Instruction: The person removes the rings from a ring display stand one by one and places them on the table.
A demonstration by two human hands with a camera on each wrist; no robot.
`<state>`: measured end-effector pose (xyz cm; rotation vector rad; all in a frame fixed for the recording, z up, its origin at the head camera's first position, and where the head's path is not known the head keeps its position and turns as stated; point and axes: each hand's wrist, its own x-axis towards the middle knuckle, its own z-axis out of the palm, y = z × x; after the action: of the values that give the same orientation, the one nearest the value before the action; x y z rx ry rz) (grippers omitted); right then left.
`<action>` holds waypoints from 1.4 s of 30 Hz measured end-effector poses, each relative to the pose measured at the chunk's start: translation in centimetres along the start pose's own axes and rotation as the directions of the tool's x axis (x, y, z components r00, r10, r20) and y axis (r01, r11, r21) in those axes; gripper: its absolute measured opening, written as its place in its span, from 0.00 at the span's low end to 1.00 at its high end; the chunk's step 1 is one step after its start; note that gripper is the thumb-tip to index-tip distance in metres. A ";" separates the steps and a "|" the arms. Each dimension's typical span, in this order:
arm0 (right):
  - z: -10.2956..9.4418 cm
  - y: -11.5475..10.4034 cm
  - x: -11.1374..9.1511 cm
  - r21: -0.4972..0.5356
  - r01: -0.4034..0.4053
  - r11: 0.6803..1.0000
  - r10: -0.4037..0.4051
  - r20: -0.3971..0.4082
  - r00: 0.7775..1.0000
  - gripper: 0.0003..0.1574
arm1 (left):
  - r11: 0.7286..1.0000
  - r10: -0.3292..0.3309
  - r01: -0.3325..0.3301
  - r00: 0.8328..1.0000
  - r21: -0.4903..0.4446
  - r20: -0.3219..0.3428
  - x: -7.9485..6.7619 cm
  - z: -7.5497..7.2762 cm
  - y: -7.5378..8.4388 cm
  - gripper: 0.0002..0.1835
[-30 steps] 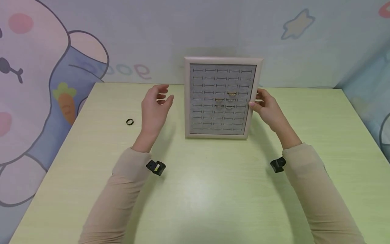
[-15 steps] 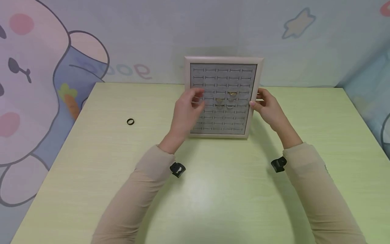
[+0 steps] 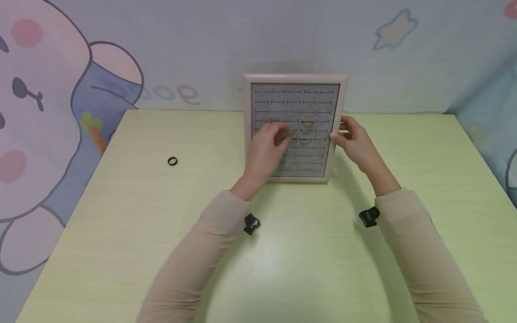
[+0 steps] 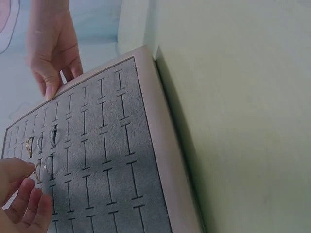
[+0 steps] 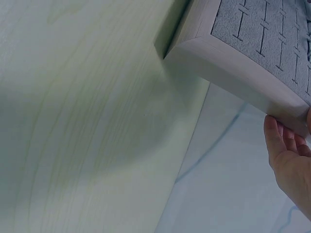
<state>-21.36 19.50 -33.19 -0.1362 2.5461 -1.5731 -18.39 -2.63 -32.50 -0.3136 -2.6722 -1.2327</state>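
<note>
A ring display board [image 3: 308, 163] with a pale frame and grey slotted padding stands tilted upright on the table. Several gold and silver rings sit in its middle slots, among them a gold ring [image 3: 307, 123] and a silver ring [image 3: 304, 141]. My left hand [image 3: 264, 150] is in front of the board, thumb and forefinger apart, beside the left-column gold ring [image 4: 37, 172]. On the far side, my right hand [image 3: 355, 146] grips the frame's right edge, thumb in front and fingers at its side and behind. A black ring [image 3: 172, 161] lies on the table to the left.
The pale wooden table [image 3: 282, 269] reaches back to a wall covering [image 3: 202, 45] printed with cartoons. Small black cameras are worn at both wrists, such as the left wrist camera [image 3: 251, 223].
My left hand has moved right, from beside the board to in front of its rings. The right hand stays on the frame, and the black ring lies where it was.
</note>
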 end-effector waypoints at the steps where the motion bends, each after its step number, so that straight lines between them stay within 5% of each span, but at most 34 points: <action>1: 0.0 0.0 0.0 0.000 0.000 1.000 0.000 -0.002 1.000 0.35 | 1.000 -0.003 0.003 1.000 0.004 0.001 0.0 0.1 0.1 0.15; 21: 0.1 0.2 0.1 0.014 0.001 1.000 -0.001 -0.002 1.000 0.36 | 0.986 -0.065 0.072 0.997 0.153 -0.051 0.3 1.2 0.6 0.11; 30: 0.2 0.1 -0.1 0.011 0.012 1.000 -0.012 -0.016 1.000 0.35 | 0.973 -0.038 0.048 0.998 0.225 -0.050 0.1 1.3 0.6 0.09; 42: 0.2 0.2 0.0 0.001 0.000 1.000 0.000 -0.022 1.000 0.34 | 0.997 -0.040 0.040 0.999 0.068 0.002 0.1 0.9 0.2 0.10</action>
<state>-21.34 19.39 -33.46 -0.1190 2.5614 -1.5848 -18.47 -1.78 -32.92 -0.2538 -2.7285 -1.1504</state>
